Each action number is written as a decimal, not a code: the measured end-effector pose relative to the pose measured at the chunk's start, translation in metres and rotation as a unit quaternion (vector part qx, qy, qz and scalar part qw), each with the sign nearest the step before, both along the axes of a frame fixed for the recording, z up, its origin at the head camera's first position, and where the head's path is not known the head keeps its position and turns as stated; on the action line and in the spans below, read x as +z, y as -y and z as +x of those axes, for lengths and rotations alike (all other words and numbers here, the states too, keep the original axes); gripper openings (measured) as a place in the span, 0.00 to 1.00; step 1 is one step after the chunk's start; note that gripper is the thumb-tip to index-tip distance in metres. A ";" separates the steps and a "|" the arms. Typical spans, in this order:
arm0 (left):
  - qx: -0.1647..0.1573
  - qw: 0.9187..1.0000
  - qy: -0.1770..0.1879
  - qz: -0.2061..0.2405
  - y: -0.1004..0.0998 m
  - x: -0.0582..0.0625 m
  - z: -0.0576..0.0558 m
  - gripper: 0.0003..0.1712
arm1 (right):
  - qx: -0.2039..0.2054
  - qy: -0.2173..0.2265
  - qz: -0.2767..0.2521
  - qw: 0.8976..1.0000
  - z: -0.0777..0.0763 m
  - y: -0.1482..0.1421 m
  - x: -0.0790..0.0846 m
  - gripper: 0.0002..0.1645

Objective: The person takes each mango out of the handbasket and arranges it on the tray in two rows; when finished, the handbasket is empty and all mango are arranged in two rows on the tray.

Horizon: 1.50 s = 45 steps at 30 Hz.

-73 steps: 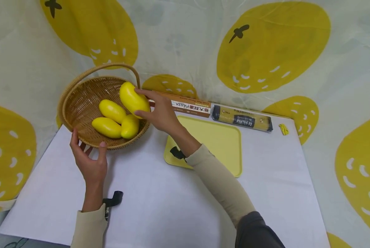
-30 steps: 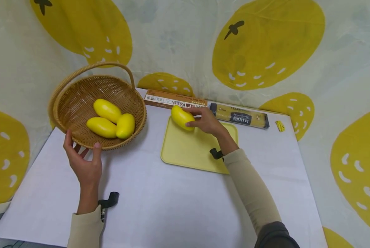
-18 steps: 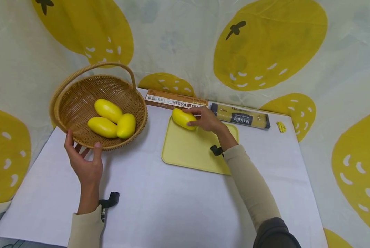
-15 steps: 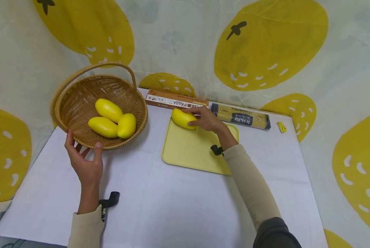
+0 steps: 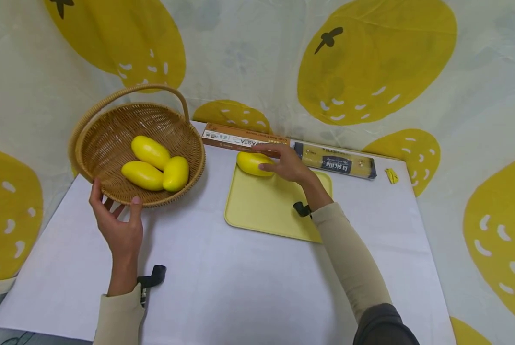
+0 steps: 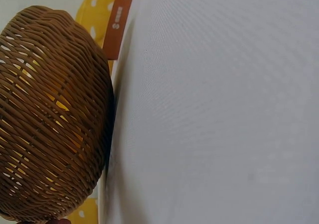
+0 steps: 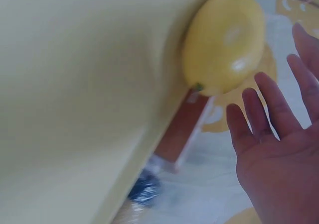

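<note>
In the head view a yellow mango (image 5: 254, 164) lies at the far left corner of a pale yellow tray (image 5: 257, 211). My right hand (image 5: 289, 163) is just right of it, fingers extended; the right wrist view shows a gap between the spread fingers (image 7: 271, 102) and the mango (image 7: 224, 42). My left hand (image 5: 121, 230) grips the near rim of a tilted wicker basket (image 5: 111, 139), thumb in front and fingers partly hidden beneath. Three mangoes (image 5: 143, 175) lie inside the basket. The left wrist view shows mostly the basket's woven side (image 6: 55, 114).
A pasta box (image 5: 227, 139) and a black-and-yellow spaghetti pack (image 5: 335, 160) lie along the back edge, behind the tray. A small crumpled yellow piece (image 5: 392, 176) lies at the far right of the white tabletop (image 5: 223, 278). A patterned curtain (image 5: 249, 57) hangs behind.
My right hand has carried a mango from the basket to the tray's far left corner and let it go, its fingers straightening. My left hand has stayed on the basket rim.
</note>
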State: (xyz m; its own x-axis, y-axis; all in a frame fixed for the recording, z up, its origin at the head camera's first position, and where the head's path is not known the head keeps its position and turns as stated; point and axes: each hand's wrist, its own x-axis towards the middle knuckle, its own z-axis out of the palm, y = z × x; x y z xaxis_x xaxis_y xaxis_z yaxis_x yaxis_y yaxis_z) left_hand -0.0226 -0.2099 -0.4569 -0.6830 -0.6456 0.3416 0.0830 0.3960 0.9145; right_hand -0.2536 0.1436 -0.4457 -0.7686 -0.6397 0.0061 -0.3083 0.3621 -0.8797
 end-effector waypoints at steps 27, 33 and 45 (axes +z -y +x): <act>0.003 1.000 0.000 -0.002 -0.001 -0.001 -0.001 0.44 | 0.152 -0.102 -0.063 0.981 0.028 0.138 0.059 0.35; 0.002 1.000 -0.002 0.002 0.001 -0.004 -0.003 0.45 | 0.170 -0.097 0.026 0.980 0.028 0.170 0.061 0.35; 0.005 1.000 0.018 -0.003 0.017 -0.032 -0.009 0.46 | 0.211 -0.170 0.206 0.940 0.027 0.218 0.059 0.37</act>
